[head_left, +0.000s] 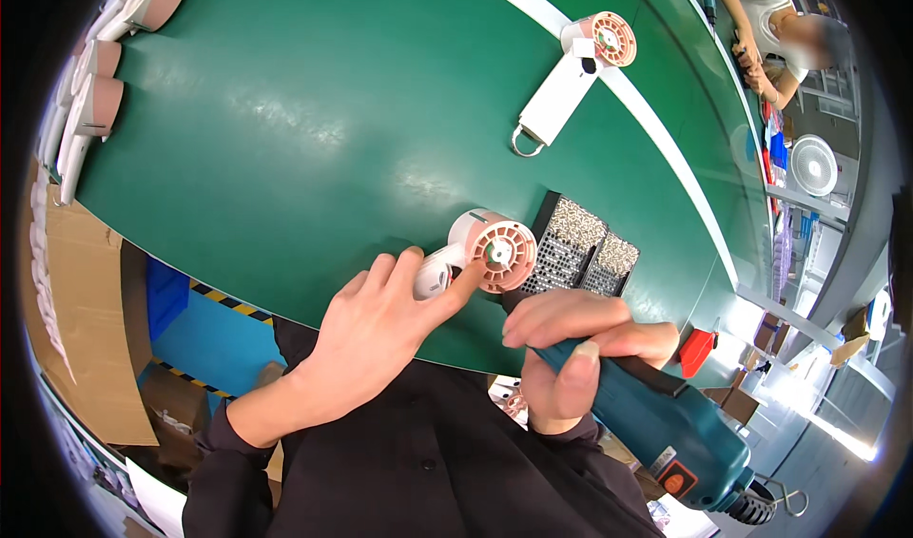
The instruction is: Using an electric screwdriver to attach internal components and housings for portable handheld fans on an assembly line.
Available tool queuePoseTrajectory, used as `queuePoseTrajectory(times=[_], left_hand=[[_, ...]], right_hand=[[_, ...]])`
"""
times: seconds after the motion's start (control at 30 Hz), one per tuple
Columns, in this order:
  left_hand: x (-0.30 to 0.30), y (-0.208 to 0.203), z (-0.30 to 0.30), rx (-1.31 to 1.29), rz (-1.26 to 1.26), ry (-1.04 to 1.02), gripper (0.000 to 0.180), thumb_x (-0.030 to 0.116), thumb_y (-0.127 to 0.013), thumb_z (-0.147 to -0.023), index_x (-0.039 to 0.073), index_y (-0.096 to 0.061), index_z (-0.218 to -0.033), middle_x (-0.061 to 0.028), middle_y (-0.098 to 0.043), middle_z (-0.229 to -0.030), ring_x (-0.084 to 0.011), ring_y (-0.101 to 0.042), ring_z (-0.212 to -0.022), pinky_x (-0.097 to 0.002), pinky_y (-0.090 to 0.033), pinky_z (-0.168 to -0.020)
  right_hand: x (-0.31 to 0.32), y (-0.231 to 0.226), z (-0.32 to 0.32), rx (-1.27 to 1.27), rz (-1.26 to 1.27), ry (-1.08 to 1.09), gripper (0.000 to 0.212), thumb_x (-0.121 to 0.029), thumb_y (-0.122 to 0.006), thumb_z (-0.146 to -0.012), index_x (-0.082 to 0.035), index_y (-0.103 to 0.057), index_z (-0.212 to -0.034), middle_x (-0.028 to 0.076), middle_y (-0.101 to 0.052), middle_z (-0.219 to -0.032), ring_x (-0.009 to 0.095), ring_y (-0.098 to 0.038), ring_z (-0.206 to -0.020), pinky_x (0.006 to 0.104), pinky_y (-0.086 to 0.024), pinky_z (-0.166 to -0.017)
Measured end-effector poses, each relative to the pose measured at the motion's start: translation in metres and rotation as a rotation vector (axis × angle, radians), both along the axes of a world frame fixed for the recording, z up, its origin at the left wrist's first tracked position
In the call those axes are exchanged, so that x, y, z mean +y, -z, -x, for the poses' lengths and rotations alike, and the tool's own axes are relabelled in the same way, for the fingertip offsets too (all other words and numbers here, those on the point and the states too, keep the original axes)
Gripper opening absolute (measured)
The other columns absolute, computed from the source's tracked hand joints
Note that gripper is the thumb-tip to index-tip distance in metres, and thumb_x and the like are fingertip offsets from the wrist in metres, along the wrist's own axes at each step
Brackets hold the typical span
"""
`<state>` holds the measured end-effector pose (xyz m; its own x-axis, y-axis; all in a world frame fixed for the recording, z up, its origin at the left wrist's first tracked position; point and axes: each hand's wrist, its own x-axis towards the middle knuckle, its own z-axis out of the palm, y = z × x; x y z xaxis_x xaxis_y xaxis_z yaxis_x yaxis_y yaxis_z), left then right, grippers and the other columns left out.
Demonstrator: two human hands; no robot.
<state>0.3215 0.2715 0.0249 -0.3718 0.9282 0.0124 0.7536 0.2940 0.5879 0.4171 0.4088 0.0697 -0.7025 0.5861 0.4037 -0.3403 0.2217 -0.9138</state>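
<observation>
My left hand (376, 324) grips a pink-and-white hair dryer (475, 248) at the table's near edge, fingers wrapped over its white handle. The dryer's round pink rear, with spoke-like openings, faces up toward me. My right hand (580, 348) is closed around a teal electric screwdriver (656, 414). The screwdriver slants from the lower right, its front end close beside the dryer. Its tip is hidden by my fingers and the dryer. Just beyond my right hand lies a black screw tray (568, 243) with many small screws.
Another hair dryer (566, 86) lies farther off on the green table (314, 129), by a white curved strip. Several more dryers (100, 101) line the far left edge. A red object (698, 352) sits at right. Across the table a person (775, 25) works.
</observation>
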Motion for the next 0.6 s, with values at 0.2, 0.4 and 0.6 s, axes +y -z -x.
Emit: queuePoseTrajectory(times=[0.2,0.4,0.6], left_hand=[[0.004,0.002,0.000,0.013,-0.075,-0.020,0.064,0.003,-0.062,-0.073,0.021,-0.049,-0.133,-0.0095,-0.047,-0.088,-0.0221,-0.051,-0.073,-0.0323,-0.048,-0.058],[0.005,-0.005,-0.002,0.004,-0.013,-0.029,0.062,0.004,-0.063,-0.076,0.022,-0.050,-0.133,-0.0096,-0.048,-0.090,-0.0229,-0.051,-0.074,-0.0338,-0.050,-0.061],[0.007,-0.008,-0.003,0.003,0.004,-0.029,0.061,0.005,-0.064,-0.077,0.023,-0.050,-0.134,-0.0099,-0.048,-0.094,-0.0238,-0.052,-0.076,-0.0347,-0.051,-0.063]], right_hand=[[0.009,-0.016,-0.012,0.270,-0.019,0.098,0.027,-0.012,-0.056,-0.091,-0.004,-0.035,-0.106,0.016,-0.055,-0.072,0.029,-0.055,-0.047,0.0419,-0.053,-0.045],[0.037,0.005,-0.023,0.167,0.053,0.387,0.022,-0.010,-0.052,-0.091,-0.006,-0.037,-0.107,0.013,-0.050,-0.062,0.025,-0.052,-0.040,0.0375,-0.049,-0.038],[0.041,0.019,-0.022,0.138,0.030,0.431,0.025,-0.009,-0.055,-0.089,-0.003,-0.035,-0.103,0.014,-0.050,-0.061,0.022,-0.051,-0.039,0.0366,-0.049,-0.037]])
